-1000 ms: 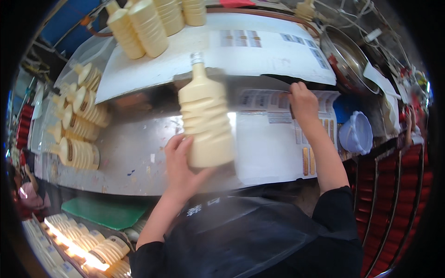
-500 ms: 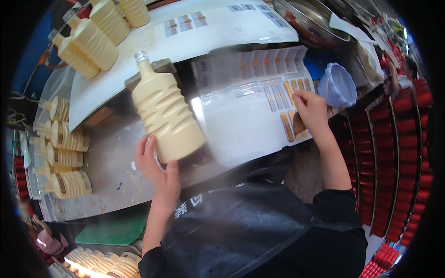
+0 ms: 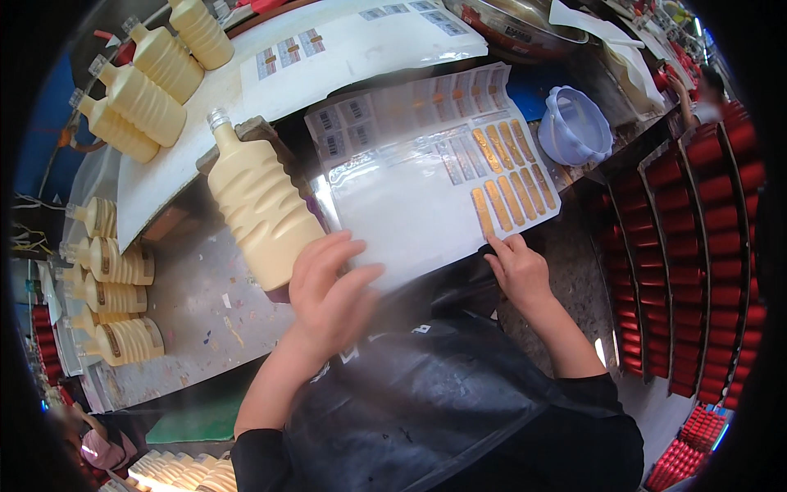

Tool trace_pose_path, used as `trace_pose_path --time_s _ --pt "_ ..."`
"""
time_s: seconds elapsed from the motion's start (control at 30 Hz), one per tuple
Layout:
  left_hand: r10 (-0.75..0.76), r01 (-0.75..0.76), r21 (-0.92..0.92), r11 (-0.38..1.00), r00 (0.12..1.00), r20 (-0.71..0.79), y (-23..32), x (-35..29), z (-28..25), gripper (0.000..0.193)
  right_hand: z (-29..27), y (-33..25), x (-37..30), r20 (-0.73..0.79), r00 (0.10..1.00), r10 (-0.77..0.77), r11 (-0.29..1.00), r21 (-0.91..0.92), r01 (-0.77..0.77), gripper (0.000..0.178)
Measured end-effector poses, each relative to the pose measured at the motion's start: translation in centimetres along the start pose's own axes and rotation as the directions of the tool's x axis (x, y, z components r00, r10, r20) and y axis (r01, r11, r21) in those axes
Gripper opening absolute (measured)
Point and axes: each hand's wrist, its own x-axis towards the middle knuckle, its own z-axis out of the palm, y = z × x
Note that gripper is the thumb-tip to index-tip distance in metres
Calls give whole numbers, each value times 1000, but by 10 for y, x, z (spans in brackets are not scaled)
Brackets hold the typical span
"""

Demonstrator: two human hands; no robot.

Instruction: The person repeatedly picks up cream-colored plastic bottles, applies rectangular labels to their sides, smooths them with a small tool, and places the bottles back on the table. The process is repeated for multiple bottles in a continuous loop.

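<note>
A cream plastic bottle (image 3: 264,211) with wavy grooves and a clear threaded neck lies on its side, its neck end by a dark block (image 3: 261,135). Beside its base is my left hand (image 3: 326,287), slightly blurred, fingers spread and holding nothing. To the right lies a white sticker sheet (image 3: 410,238) with rows of gold label strips (image 3: 510,201) and silvery ones. My right hand (image 3: 523,275) is at the sheet's near edge, thumb and forefinger closed at the lower end of the leftmost gold label (image 3: 482,211) in the near row.
Several cream bottles (image 3: 147,98) stand far left; labelled ones (image 3: 123,340) lie stacked at the left edge. More label sheets (image 3: 287,53) lie on the raised white board. A lilac basket (image 3: 574,127) and steel bowl (image 3: 525,25) sit right. Red goods fill racks (image 3: 697,271).
My right hand has come down from the upper gold row to the near row's lower end. My left hand has left the bottle's base and moved right. The whole view has shifted slightly.
</note>
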Motion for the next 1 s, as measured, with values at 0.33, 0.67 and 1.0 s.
trace_pose_path --time_s 0.33,0.67,1.0 --pt "-99 100 -67 993 995 21 7 9 4 24 -4 -8 21 6 998 66 912 406 -63 9" --pt "-140 155 280 947 987 -73 9 37 -1 32 -66 -118 112 249 957 -151 351 918 -183 29" --pt "-558 470 -313 826 762 -329 -16 26 -46 7 -34 -175 181 388 876 -288 160 921 -356 21"
